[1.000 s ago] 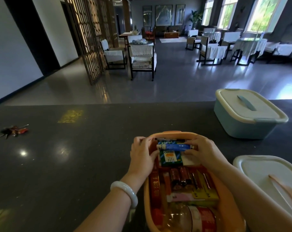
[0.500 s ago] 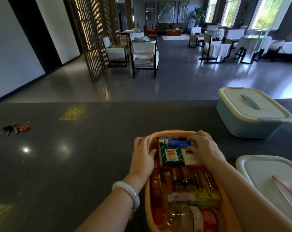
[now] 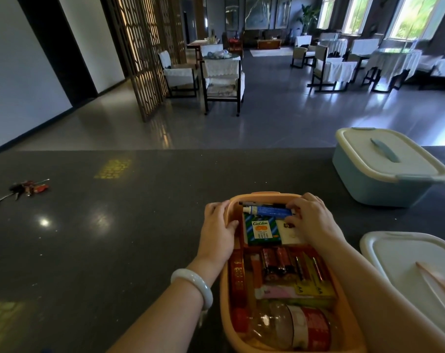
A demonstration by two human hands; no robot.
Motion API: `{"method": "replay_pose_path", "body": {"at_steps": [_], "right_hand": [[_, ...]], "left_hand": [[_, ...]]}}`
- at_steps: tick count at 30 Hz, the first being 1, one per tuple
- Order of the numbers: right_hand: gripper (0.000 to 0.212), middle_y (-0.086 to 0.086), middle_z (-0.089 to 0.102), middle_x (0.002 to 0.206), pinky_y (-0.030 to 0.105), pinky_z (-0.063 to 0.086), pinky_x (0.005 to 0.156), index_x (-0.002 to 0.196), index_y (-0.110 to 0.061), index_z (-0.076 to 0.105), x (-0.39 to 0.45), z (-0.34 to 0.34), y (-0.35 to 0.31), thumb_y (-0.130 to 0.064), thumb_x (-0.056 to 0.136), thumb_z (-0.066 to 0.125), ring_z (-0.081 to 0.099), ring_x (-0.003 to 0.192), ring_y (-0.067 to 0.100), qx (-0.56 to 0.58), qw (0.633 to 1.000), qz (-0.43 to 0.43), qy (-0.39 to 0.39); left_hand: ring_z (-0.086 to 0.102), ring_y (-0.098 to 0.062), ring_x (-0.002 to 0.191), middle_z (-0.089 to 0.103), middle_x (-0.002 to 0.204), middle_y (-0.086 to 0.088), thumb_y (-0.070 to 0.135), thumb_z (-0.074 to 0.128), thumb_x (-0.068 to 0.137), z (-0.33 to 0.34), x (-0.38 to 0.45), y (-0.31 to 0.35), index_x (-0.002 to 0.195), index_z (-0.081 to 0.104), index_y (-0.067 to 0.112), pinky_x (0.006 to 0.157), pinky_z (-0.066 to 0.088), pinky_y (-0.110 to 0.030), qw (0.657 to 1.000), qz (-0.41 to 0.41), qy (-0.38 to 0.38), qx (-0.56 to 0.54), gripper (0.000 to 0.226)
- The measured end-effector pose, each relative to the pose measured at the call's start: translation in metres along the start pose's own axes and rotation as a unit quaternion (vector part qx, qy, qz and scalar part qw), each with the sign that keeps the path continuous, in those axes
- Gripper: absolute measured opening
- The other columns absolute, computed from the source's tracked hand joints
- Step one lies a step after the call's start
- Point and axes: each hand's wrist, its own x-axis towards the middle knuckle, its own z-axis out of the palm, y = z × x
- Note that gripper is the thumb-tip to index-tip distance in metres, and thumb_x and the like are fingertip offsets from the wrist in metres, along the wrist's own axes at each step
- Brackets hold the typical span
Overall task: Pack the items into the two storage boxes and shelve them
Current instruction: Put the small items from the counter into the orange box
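Green "Golden" carton [image 3: 263, 230] lies between hands; left hand [image 3: 220, 225] grips the orange plastic box [image 3: 225, 296] rim, right hand [image 3: 309, 220] pinches a blue tube [image 3: 272, 210].

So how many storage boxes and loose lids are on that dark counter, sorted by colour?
Orange open plastic storage box: 1
Pale blue plastic storage box with its cream lid on: 1
Loose white lid with a peach handle: 1
Total: 3

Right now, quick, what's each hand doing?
Left hand: grips the orange box by its left rim.
Right hand: fingers curled on the blue tube inside the box.
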Motion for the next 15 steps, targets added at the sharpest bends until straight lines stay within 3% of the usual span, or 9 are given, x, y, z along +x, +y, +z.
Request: {"method": "replay_pose_path", "body": {"at_steps": [5,11,15], "right_hand": [[0.026,-0.015,0.042,0.100,0.021,0.036,0.074,0.109,-0.030,0.062,0.001,0.001,0.002,-0.032,0.083,0.069,0.037,0.098,0.002,0.000,1.000,0.001,-0.004],[0.029,-0.014,0.043,0.100,0.023,0.038,0.075,0.111,-0.029,0.062,0.001,0.000,-0.002,-0.032,0.083,0.069,0.039,0.099,0.003,0.008,1.000,0.001,-0.005],[0.028,-0.015,0.042,0.098,0.024,0.040,0.077,0.112,-0.030,0.061,0.000,-0.002,-0.007,-0.034,0.084,0.067,0.040,0.098,0.003,-0.006,1.000,-0.004,-0.014]], "left_hand": [[0.046,0.020,0.095,0.036,0.120,0.017,0.019,0.060,0.094,-0.001,-0.001,0.002,0.136,0.047,0.024,0.071,0.032,0.009,1.000,-0.008,-0.001,0.006,0.044],[0.044,0.022,0.095,0.035,0.119,0.018,0.020,0.060,0.094,-0.003,-0.001,0.005,0.134,0.048,0.025,0.071,0.033,0.008,1.000,-0.005,-0.004,0.018,0.042],[0.047,0.013,0.095,0.036,0.118,0.017,0.023,0.060,0.094,-0.008,-0.002,0.013,0.132,0.048,0.027,0.071,0.045,-0.005,1.000,-0.001,-0.012,0.023,0.040]]}}
